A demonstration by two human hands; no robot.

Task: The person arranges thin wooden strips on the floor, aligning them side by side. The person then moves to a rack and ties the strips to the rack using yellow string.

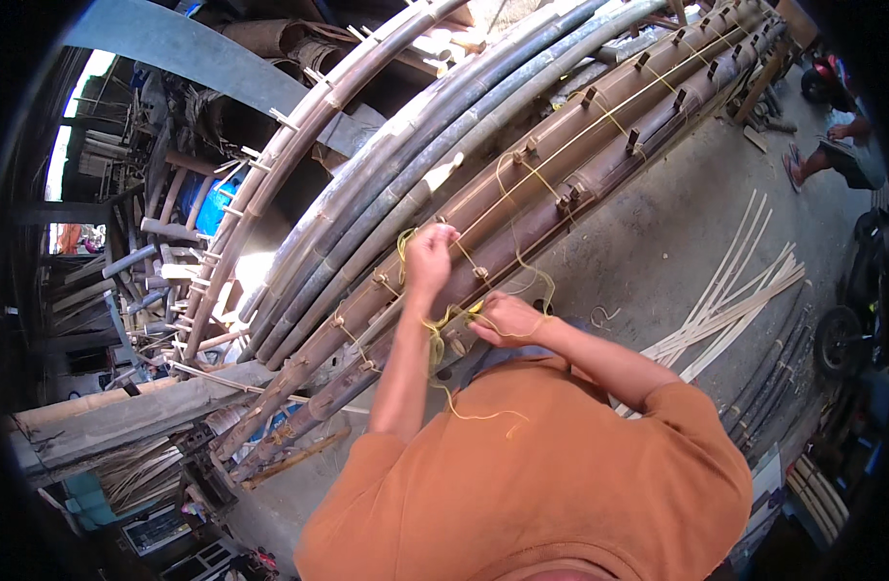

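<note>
Two long brown bamboo poles [570,145] lie side by side, running from lower left to upper right, with short wooden pegs [589,96] stuck through them. A yellow cord [522,169] runs along and loops around the poles. My left hand [430,257] is closed on the yellow cord above the poles, pulling it taut. My right hand [507,318] pinches the same cord against the nearer pole, beside a peg. Loose cord [464,412] hangs down over my orange shirt.
Several grey-blue bamboo poles [444,126] lie beside the brown ones. Thin pale bamboo strips [735,300] are scattered on the concrete floor to the right. Another person [837,145] squats at the upper right. Stacked timber and bamboo fill the left side.
</note>
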